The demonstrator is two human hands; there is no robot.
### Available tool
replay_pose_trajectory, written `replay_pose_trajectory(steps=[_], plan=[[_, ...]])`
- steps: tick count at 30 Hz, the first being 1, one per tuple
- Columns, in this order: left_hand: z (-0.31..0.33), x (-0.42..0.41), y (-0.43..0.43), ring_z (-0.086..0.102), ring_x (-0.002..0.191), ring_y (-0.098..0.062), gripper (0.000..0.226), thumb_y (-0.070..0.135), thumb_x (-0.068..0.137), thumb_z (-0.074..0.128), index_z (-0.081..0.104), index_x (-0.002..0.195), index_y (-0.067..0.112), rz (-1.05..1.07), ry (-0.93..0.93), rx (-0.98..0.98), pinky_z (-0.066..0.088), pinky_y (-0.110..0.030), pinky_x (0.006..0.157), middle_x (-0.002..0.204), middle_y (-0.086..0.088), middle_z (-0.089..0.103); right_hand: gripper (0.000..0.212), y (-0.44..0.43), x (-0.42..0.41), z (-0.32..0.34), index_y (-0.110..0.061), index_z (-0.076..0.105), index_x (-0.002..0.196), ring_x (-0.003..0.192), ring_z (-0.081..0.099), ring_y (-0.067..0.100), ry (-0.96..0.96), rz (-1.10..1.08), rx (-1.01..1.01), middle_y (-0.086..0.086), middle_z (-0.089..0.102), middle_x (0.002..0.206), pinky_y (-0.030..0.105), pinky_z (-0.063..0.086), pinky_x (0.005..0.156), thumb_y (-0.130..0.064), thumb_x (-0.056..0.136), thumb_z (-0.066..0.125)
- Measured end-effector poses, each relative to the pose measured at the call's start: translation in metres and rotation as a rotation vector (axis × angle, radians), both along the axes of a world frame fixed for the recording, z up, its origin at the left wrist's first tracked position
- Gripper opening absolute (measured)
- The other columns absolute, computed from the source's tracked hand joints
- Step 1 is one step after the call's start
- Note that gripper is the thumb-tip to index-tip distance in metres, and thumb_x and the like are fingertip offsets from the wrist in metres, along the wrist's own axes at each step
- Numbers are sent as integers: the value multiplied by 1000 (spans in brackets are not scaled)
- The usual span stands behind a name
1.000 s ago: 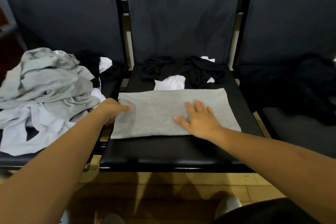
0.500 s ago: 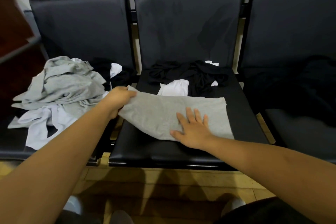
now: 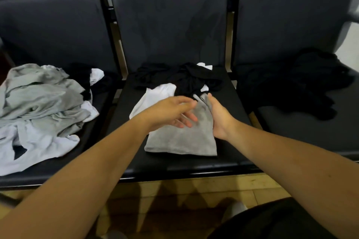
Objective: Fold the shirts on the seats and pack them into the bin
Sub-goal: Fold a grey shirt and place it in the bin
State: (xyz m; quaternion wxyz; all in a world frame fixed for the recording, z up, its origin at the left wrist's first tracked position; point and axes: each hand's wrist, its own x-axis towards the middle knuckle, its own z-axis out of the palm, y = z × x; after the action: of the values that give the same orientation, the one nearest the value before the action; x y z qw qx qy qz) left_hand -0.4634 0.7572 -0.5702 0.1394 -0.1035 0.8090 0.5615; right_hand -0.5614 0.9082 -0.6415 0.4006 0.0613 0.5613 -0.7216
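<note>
Grey shirt [image 3: 182, 141], folded to a small rectangle, lies on the middle seat [image 3: 174, 167] toward its front edge. Head view: the right hand [image 3: 219, 118] grips the shirt's right edge, fingers tucked under the cloth. The left hand [image 3: 169, 110] hovers over it, fingers straight, holding nothing. The final fold seems in hand. Next, it likely needs pressing flat and lifting. No bin shows. Unfolded shirts [image 3: 174, 77] lie at the seat's back edge.
</note>
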Motion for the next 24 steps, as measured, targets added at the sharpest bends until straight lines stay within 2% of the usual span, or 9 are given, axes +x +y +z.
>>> replay_pose_trajectory(steps=[3,5,7,10,13,16,20,22,24], plan=[[-20,1,-12,73,86,-17,24,38,102,55,65,116,20,63,-40,-148,58,-28,80,99,-1,77,46,-1,0,-10,-6,59,132,106,70,30,150,-5,252,14,69,122,44,59,91,-29,93,70],[-33,4,-26,70,88,-16,19,29,100,58,66,110,15,125,-70,-293,57,-31,82,98,-2,75,32,-4,2,-13,-3,61,123,100,71,32,218,-16,323,17,70,114,47,58,90,-14,94,68],[-39,9,-37,64,86,-17,19,25,96,60,65,102,8,192,-92,-431,55,-32,75,96,-6,71,27,-6,3,-12,-4,61,120,97,71,30,297,-15,370,14,70,110,47,58,90,-11,94,65],[-44,13,-44,52,75,-18,23,29,94,64,53,87,9,309,-99,-529,42,-27,61,84,-7,54,5,-6,-1,-11,-7,61,91,77,61,20,446,-70,402,1,65,82,32,53,70,-8,94,59],[-49,13,-46,54,68,-13,31,33,92,69,52,82,9,358,-169,-461,42,-22,56,78,-3,54,28,-3,-13,-13,-14,48,69,65,47,18,443,-140,494,2,52,73,30,42,64,-11,96,56],[-51,16,-47,60,95,-18,42,42,92,70,53,110,9,400,-231,-374,49,-26,67,105,-4,60,33,-2,-20,-19,-18,38,67,58,38,16,420,-140,579,3,42,71,30,39,56,-12,97,50],[-53,17,-47,59,89,-15,51,51,89,70,58,112,7,427,-219,-353,46,-25,67,108,-4,62,39,-5,-20,-24,-16,33,67,59,33,12,405,-216,540,-2,35,69,26,29,53,-20,101,50],[-53,16,-45,62,90,-15,50,47,88,72,63,113,5,460,-181,-223,47,-25,67,110,-5,67,36,-5,-19,-23,-16,34,69,60,35,12,369,-232,532,-3,35,71,25,31,54,-18,101,51],[-50,13,-39,67,96,-20,42,37,88,74,66,114,6,480,-169,-67,54,-30,78,111,-7,71,31,-4,-18,-20,-15,39,71,62,39,12,346,-226,542,-2,39,73,25,34,54,-17,99,53]])
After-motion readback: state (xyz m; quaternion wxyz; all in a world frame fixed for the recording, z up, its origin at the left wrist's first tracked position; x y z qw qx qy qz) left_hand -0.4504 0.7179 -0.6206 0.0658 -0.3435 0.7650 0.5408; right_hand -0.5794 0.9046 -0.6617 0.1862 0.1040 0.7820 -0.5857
